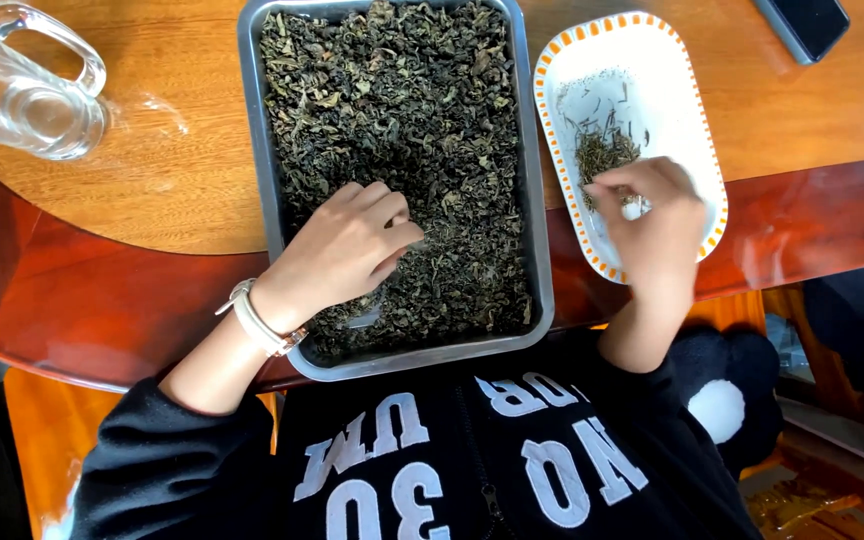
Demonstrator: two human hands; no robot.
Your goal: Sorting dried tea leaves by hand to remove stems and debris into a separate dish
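Left hand (347, 250) atop tea leaves (402, 110)

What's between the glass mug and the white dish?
In the head view, the metal tray of dried leaves lies between the glass mug and white dish.

A home or tea-room table: polished wooden tabletop (182, 190), glass mug (22, 85), metal tray (542, 250) of dried leaves.

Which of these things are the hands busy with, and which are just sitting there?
In use:
- metal tray of dried dark leaves, left hand resting in them
- white dish with an orange-dotted rim holding a small heap of bits, right hand pinching over it

Just lying about:
- glass mug
- dark flat gadget
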